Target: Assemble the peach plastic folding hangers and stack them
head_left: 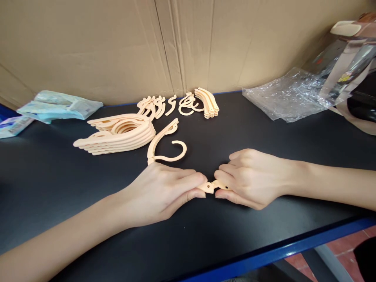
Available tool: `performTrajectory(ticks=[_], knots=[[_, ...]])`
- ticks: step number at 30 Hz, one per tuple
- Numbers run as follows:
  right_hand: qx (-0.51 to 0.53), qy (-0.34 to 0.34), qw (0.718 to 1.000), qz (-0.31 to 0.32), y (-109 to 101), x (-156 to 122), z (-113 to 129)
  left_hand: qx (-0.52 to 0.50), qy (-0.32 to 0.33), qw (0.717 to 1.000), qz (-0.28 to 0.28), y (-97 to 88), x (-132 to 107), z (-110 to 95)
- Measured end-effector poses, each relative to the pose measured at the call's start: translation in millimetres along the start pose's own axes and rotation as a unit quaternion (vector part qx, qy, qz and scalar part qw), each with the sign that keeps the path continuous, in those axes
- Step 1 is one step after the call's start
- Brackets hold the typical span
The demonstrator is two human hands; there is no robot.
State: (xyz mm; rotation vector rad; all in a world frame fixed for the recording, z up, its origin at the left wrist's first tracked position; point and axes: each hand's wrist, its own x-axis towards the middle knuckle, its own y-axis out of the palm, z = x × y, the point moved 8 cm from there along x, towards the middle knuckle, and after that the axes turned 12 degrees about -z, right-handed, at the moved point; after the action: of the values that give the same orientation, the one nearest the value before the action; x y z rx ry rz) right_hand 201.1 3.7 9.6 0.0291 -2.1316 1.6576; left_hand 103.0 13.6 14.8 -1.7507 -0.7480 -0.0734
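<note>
My left hand and my right hand meet at the middle of the black table, both pinched on a small peach plastic hanger piece with a hole in it. Most of that piece is hidden under my fingers. Just beyond my left hand lies a peach hook part. Further back on the left is a stack of folded peach hangers. Near the cardboard wall lie several small hooks and a small stack of curved arms.
A cardboard wall closes off the back. Light blue packets lie at the far left. Crumpled clear plastic bags sit at the back right. The table's blue front edge runs below my right arm.
</note>
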Motion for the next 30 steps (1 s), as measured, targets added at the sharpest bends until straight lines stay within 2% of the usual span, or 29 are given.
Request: performTrajectory(ticks=[7, 12, 20, 23, 30], knots=[[-0.009, -0.019, 1.0, 0.01, -0.1, 0.2, 4.5, -0.039, -0.014, 0.999, 0.029, 0.0, -0.5, 0.9], [-0.007, -0.033, 0.999, 0.008, -0.1, 0.6, 5.9, -0.042, -0.011, 0.999, 0.03, 0.3, -0.3, -1.0], [-0.033, -0.038, 0.998, -0.025, -4.7, 0.7, 7.4, -0.038, -0.009, 0.999, 0.032, 0.8, -0.6, -1.2], [-0.006, -0.019, 1.0, -0.022, -3.1, 0.2, 4.5, -0.048, -0.016, 0.998, 0.031, 0.4, -1.2, -0.4], [0.127, 0.072, 0.989, 0.01, 5.1, -1.8, -9.8, -0.053, -0.03, 0.998, 0.003, -2.9, -2.3, 1.3]])
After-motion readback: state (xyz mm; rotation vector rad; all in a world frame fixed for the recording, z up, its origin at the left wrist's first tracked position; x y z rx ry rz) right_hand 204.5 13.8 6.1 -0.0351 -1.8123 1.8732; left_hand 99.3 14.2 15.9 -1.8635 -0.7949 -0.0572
